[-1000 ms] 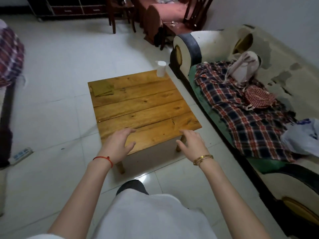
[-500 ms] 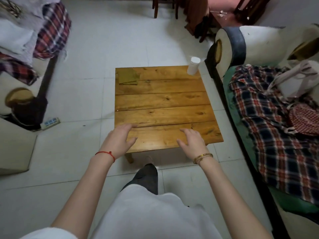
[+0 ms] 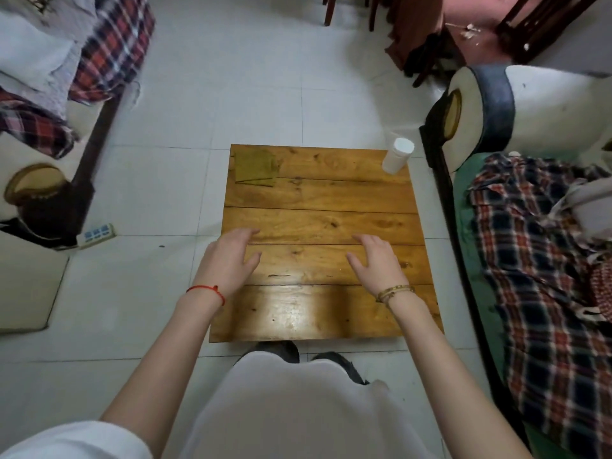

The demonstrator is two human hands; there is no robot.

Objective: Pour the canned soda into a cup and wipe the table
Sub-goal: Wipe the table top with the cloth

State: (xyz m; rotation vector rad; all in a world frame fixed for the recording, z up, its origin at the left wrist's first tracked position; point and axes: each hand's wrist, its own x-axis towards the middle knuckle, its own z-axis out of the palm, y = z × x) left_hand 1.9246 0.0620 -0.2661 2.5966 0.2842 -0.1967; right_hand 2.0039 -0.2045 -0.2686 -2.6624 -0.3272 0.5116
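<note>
A low square wooden table (image 3: 318,200) stands on the tiled floor straight in front of me. A white cup (image 3: 397,156) stands upright at its far right corner. A folded olive-green cloth (image 3: 254,167) lies flat at the far left corner. My left hand (image 3: 228,260) hovers over the table's left edge, fingers spread, holding nothing. My right hand (image 3: 376,261) hovers over the near right part of the table, also spread and empty. No soda can is in view.
A sofa with a plaid blanket (image 3: 543,260) runs close along the table's right side. Another sofa with plaid fabric (image 3: 66,77) is at the far left, and a power strip (image 3: 96,234) lies on the floor beside it. Dark wooden chairs (image 3: 430,38) stand behind.
The view has moved forward and tilted down over the table. Both hands have moved from the near edge to above the middle boards. Cup and cloth have stayed put.
</note>
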